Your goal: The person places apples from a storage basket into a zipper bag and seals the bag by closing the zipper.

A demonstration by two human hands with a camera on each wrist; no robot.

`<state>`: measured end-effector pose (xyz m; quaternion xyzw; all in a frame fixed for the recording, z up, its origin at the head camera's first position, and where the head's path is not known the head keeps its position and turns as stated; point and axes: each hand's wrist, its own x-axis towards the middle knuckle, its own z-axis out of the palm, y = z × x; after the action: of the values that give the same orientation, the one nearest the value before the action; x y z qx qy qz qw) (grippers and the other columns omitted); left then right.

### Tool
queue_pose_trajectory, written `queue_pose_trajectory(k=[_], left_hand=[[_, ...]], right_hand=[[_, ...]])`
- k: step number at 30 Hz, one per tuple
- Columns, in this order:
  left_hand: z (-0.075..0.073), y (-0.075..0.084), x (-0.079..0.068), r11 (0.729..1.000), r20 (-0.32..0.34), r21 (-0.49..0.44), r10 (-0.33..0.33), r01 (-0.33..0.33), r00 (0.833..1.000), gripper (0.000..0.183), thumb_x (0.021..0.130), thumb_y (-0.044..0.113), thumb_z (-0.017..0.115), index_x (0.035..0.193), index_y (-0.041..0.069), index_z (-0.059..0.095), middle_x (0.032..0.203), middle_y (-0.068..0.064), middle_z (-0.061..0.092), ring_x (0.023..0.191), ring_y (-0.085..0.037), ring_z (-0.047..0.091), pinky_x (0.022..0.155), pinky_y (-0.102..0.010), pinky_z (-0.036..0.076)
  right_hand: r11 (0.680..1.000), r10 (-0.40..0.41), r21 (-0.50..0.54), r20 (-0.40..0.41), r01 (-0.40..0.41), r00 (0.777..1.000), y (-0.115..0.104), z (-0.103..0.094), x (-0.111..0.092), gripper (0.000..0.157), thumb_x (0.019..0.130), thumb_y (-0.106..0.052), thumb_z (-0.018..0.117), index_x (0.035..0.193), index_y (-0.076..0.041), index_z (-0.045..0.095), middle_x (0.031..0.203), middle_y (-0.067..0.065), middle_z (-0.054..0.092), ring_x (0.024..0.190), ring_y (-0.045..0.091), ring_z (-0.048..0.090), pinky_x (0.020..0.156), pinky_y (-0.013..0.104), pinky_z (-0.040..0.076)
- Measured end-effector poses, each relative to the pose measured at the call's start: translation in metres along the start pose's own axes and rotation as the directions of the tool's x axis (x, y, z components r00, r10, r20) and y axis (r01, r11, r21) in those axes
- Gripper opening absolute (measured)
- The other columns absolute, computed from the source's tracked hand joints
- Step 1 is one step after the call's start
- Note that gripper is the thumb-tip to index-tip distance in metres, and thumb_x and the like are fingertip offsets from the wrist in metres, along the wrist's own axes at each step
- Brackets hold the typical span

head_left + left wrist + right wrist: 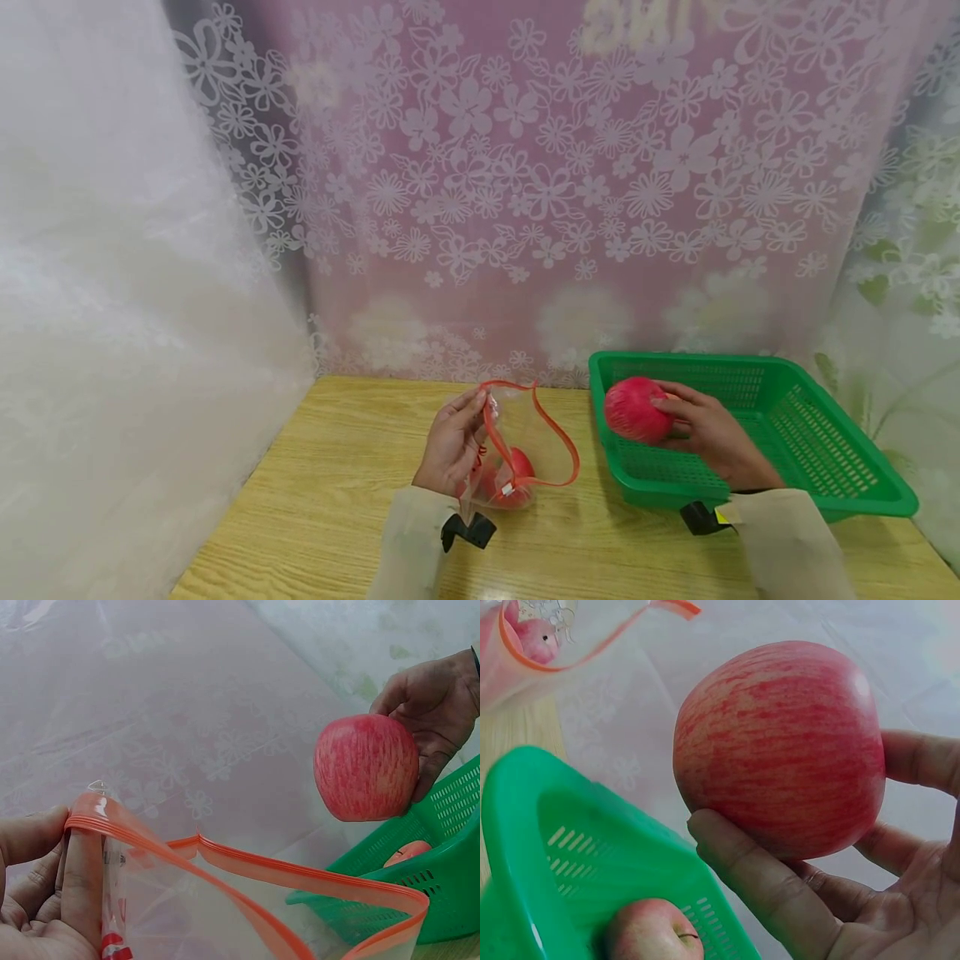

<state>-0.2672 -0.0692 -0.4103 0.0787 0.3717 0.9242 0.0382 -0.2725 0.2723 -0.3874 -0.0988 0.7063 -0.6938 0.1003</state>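
A red apple (pixel 637 409) is gripped by my right hand (pixel 712 433) above the left end of the green basket (pixel 757 490). In the right wrist view the thumb and fingers hold this apple (pixel 780 750) from one side. My left hand (pixel 453 442) pinches the edge of a clear zip bag (pixel 551 433) with an orange-red rim, and its mouth gapes open. Inside the bag, at the bottom, lies red fruit (pixel 517 479). Another apple (pixel 652 930) sits in the basket, mostly hidden from the head view by the right hand and held apple.
The wooden table (pixel 300 483) carries the bag on the left and the basket on the right. Behind it hangs a pinkish flowered sheet (pixel 555 208), with pale sheeting at both sides. Black straps (pixel 468 531) circle the wrists.
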Motion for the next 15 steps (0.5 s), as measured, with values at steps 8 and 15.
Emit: queue_pose_trajectory(k=[8, 15], left_hand=[[0.002, 0.0, 0.002, 1.0, -0.04, 0.009, -0.008, 0.008, 0.999, 0.023, 0.101, 0.005, 0.049, 0.094, 0.007, 0.071, 0.08, -0.005, 0.068, 0.069, -0.009, 0.067, 0.066, -0.017, 0.057], [0.001, 0.001, 0.002, 1.0, -0.056, -0.001, -0.013, 0.013, 0.998, 0.021, 0.1, 0.004, 0.05, 0.095, 0.005, 0.071, 0.079, -0.005, 0.068, 0.068, -0.009, 0.067, 0.065, -0.017, 0.057]], right_hand=[[0.999, 0.001, -0.047, 0.029, 0.0, 1.0, -0.005, 0.019, 0.002, 0.062, 0.102, -0.025, 0.05, 0.15, 0.002, 0.023, 0.15, 0.03, 0.019, 0.093, 0.015, 0.067, 0.081, 0.039, 0.059], [0.998, 0.023, -0.057, 0.075, -0.019, 0.997, -0.007, 0.032, 0.007, 0.063, 0.102, -0.025, 0.052, 0.151, 0.001, 0.023, 0.151, 0.03, 0.019, 0.102, 0.018, 0.063, 0.085, 0.043, 0.057]])
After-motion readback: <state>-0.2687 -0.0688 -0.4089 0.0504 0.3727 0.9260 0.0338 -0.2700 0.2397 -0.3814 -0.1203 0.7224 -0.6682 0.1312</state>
